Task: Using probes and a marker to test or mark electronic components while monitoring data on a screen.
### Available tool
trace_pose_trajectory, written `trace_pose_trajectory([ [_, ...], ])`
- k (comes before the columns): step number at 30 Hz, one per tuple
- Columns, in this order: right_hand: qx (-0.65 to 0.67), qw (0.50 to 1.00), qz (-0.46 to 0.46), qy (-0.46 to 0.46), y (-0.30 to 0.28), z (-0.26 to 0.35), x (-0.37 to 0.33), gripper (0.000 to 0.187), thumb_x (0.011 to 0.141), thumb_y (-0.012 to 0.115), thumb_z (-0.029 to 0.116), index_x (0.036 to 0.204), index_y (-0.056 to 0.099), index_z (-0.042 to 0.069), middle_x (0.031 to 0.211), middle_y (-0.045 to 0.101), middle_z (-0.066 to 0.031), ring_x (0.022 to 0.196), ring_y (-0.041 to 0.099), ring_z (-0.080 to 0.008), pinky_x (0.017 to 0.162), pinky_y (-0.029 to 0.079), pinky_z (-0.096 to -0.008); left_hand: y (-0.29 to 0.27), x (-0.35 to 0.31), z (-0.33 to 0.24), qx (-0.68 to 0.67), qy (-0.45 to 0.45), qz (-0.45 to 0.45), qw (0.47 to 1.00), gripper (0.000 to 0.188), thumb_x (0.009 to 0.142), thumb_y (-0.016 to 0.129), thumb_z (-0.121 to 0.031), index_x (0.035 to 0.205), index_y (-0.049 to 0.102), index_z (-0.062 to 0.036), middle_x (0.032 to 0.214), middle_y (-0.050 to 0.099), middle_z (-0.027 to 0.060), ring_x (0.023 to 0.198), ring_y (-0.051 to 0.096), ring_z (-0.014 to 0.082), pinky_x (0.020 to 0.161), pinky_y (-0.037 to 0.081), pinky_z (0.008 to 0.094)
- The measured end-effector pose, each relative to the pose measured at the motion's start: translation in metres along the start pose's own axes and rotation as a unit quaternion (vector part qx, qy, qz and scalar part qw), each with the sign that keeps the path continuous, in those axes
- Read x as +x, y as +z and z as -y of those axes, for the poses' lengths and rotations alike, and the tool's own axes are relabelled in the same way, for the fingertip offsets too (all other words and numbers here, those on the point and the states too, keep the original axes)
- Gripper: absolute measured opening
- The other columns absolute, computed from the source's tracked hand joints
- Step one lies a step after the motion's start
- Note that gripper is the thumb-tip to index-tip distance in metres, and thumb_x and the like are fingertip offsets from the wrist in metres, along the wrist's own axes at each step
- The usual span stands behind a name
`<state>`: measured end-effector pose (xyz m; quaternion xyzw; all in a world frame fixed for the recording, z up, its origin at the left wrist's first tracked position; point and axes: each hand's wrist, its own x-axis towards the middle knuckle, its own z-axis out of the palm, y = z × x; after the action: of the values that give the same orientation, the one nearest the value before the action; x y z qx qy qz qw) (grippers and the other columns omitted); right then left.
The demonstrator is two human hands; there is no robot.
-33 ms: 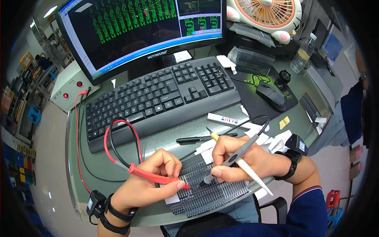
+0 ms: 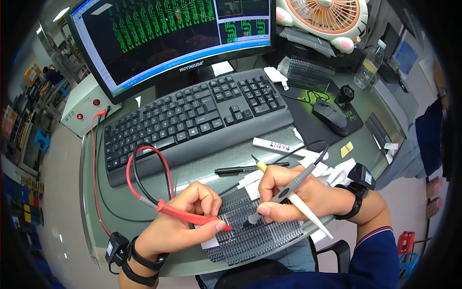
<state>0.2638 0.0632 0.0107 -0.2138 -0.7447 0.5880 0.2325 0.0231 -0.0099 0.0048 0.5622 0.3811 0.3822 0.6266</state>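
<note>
Pinching the red probe [image 2: 185, 214] in your left hand [image 2: 174, 233], grey probe [image 2: 289, 189] and white tool [image 2: 308, 216] in your right hand [image 2: 320, 195], you have the boards [image 2: 255, 244] by the table's [image 2: 202, 168] near edge: probably light, brittle; grasp their sides.

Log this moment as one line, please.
left hand: slim red probe | right hand: grey pen-shaped probe, slim white-and-yellow tool | under both probes: grey patterned flat pieces

The stripe-edged sleeve [image 2: 376, 257] is navy, the wrist straps [image 2: 358, 203] black.
</note>
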Motion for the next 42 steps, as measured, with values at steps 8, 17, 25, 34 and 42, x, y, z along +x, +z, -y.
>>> trace_pose_trajectory([
  [8,0.007,1.0,-0.006,-0.015,0.0012,-0.0018,0.0003,0.019,0.083,0.066,0.015,0.082,0.052,0.003,0.074,0.051,-0.0039,0.063,0.049,-0.0114,0.055,0.039,-0.0267,0.0005,-0.0009,-0.0012,0.004,-0.012,-0.011,1.0,0.029,0.083,0.064,0.002,0.087,0.036,-0.0071,0.087,0.046,0.0026,0.077,0.045,0.0046,0.069,0.045,0.0212],
  [17,-0.03,0.999,0.0,-0.037,0.0007,-0.0021,0.0002,0.019,0.084,0.066,0.014,0.083,0.052,0.002,0.072,0.052,-0.0044,0.063,0.05,-0.0122,0.055,0.04,-0.0268,0.0,-0.0011,0.0014,0.011,-0.004,-0.01,1.0,0.03,0.083,0.066,0.001,0.087,0.037,-0.0074,0.087,0.046,0.0027,0.074,0.044,0.0033,0.064,0.043,0.0196],
  [25,-0.115,0.988,-0.003,-0.103,0.0013,-0.0013,0.0007,0.021,0.083,0.07,0.015,0.084,0.051,0.006,0.067,0.059,-0.0012,0.053,0.057,-0.012,0.047,0.041,-0.0258,0.0033,-0.0014,0.0016,0.021,0.009,-0.019,1.0,0.031,0.081,0.065,0.004,0.086,0.037,-0.0071,0.088,0.046,0.0032,0.074,0.044,0.0029,0.063,0.043,0.0188],
  [34,-0.077,0.994,-0.015,-0.078,0.0043,0.0038,-0.0015,0.022,0.084,0.067,0.014,0.08,0.051,0.0,0.069,0.05,-0.0062,0.055,0.048,-0.0149,0.048,0.038,-0.0293,0.0043,-0.0019,0.0003,0.051,0.017,-0.018,0.998,0.031,0.08,0.065,0.006,0.085,0.037,-0.0065,0.088,0.046,0.0035,0.074,0.045,0.0029,0.064,0.044,0.0193],
  [42,-0.075,0.995,-0.011,-0.069,0.0039,0.0038,-0.0009,0.021,0.084,0.067,0.015,0.081,0.051,0.001,0.069,0.049,-0.0052,0.056,0.047,-0.0138,0.049,0.037,-0.0287,0.003,-0.002,-0.0008,0.058,0.017,-0.01,0.998,0.031,0.081,0.065,0.006,0.085,0.037,-0.0066,0.089,0.046,0.0034,0.073,0.045,0.003,0.064,0.043,0.0193],
])
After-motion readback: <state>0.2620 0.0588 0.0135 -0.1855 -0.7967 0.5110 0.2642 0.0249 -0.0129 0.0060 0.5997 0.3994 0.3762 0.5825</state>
